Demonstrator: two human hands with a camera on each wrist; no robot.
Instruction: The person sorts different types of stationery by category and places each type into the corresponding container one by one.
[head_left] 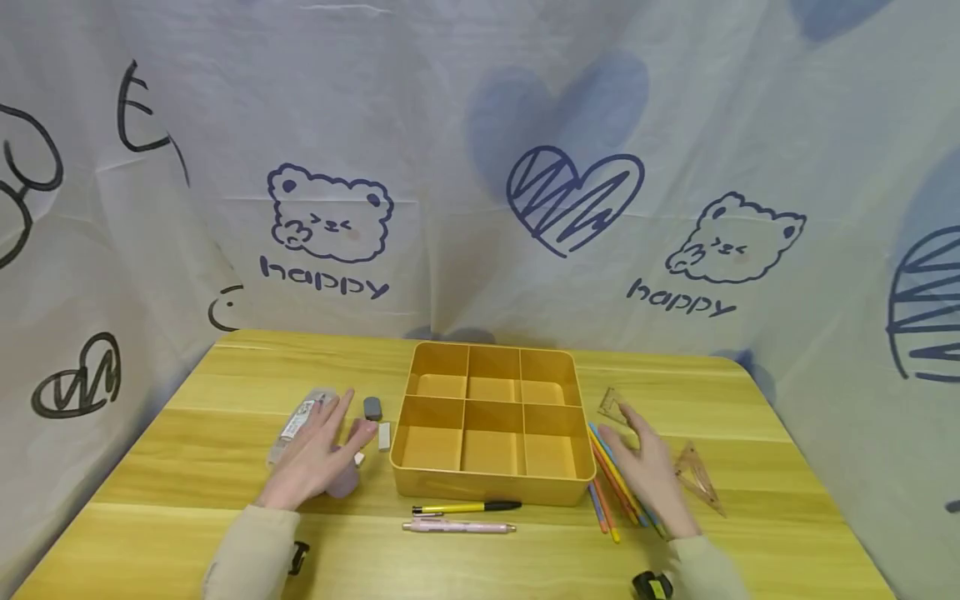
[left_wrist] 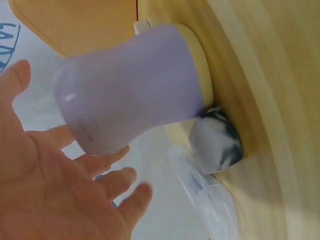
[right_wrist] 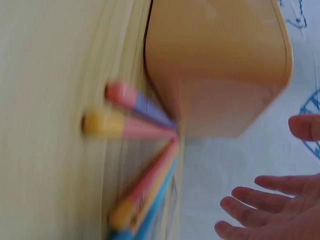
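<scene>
My left hand (head_left: 311,454) is spread with relaxed fingers over a lavender container with a yellow base (left_wrist: 135,85); whether the fingertips touch it I cannot tell. Beside it are a clear plastic case (head_left: 279,450), a grey eraser (head_left: 372,407) and a white eraser (head_left: 385,437). On the other side, my right hand (head_left: 654,475) hovers with loose fingers near several coloured pencils (head_left: 597,505), holding nothing. A yellow divided box (head_left: 491,487) stands between the hands, its six-part grid bare inside.
In front of the box lie a yellow-and-black pen (head_left: 465,507) and a pink pen (head_left: 461,527). A small ruler (head_left: 611,403) sits right of the box, and a set square (head_left: 699,477) lies beyond my right hand. White patterned cloth (head_left: 465,308) hangs behind the wooden table (head_left: 150,533).
</scene>
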